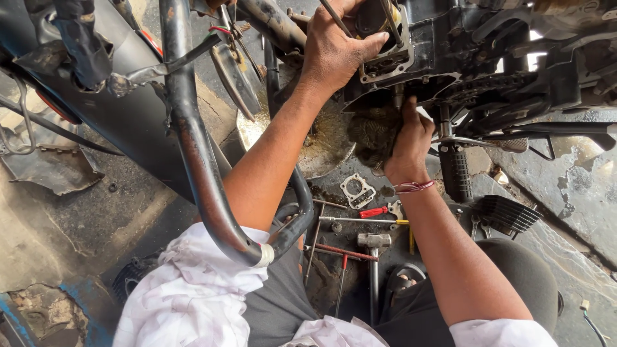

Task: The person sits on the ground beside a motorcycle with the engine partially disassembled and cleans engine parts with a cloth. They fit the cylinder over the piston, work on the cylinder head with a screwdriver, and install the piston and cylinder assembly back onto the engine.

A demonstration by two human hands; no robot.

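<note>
Head view of work on a motorcycle engine. The left hand [334,48], at 12 o'clock, lies flat on the open cylinder block [385,54], its fingers together over the top edge and its thumb stretched along the machined face. The right hand [408,144], just below at 1 o'clock, presses a dark, greasy rag [373,138] up against the crankcase underside; its fingers are curled around the cloth. The step in hand appears to be wiping oil from the exposed engine while bracing it; the next move probably calls for firm pressure into the cast recesses.

The block is dull cast metal with a square, bolt-holed face. On the oily floor at 6 o'clock lie a thin flat gasket [357,191], a red-handled screwdriver [379,211] and a steel hammer [374,257]. A rusted tubular frame bar [193,141] crosses at 9 o'clock.
</note>
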